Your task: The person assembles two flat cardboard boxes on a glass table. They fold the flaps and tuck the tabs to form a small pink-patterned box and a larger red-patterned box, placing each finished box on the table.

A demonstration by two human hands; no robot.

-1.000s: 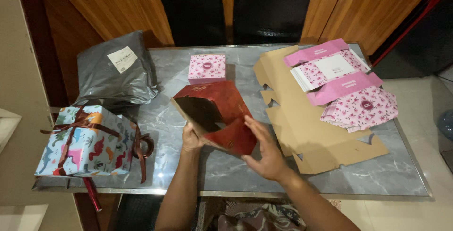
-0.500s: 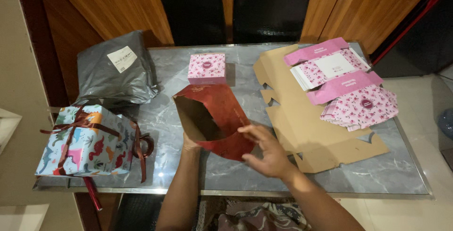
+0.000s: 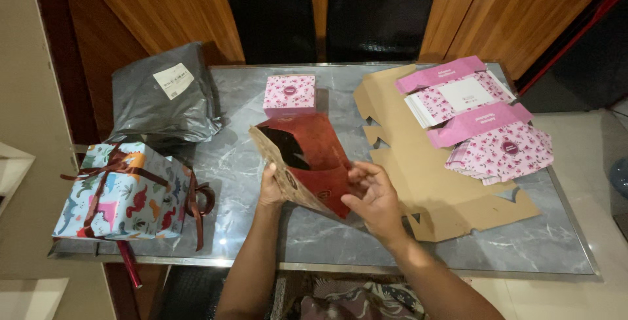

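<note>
Red paper bag [image 3: 313,156] above the marble table [image 3: 229,104], pinched between left hand [image 3: 271,186] fingers and right hand [image 3: 373,196] fingers.

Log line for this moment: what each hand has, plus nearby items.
left hand: grips red paper bag edge | right hand: on bag's right side | bag: half-open above marble table | nearby: flat cardboard, small pink box

Red paper bag [image 3: 313,156] glossy; marble table [image 3: 327,228] polished.
</note>
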